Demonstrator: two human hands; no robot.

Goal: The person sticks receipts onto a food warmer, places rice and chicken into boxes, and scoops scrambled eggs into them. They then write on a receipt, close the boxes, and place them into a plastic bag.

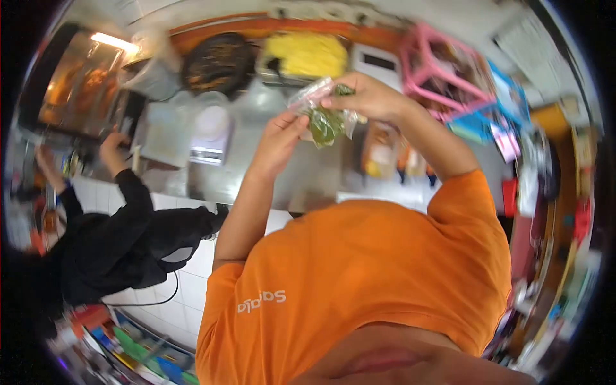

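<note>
A small clear plastic bag (pixel 325 128) with something green in it is held up above the steel counter (pixel 256 147). My left hand (pixel 279 142) pinches the bag's edge on the left side. On the other side my right hand (pixel 369 97) grips the upper part of the bag, with its thumb on the plastic. Behind the bag stands a container of yellow food (pixel 308 54), and beside that a round black tray (pixel 218 64) with brown food. A white kitchen scale (pixel 210 138) lies on the counter left of my hands.
A co-worker in black (pixel 122 237) stands at the left, hands near a lit glass cabinet (pixel 80 83). Pink (pixel 443 70) and blue baskets (pixel 475 122) stand at the back right. Packed items (pixel 382 151) lie right of the bag.
</note>
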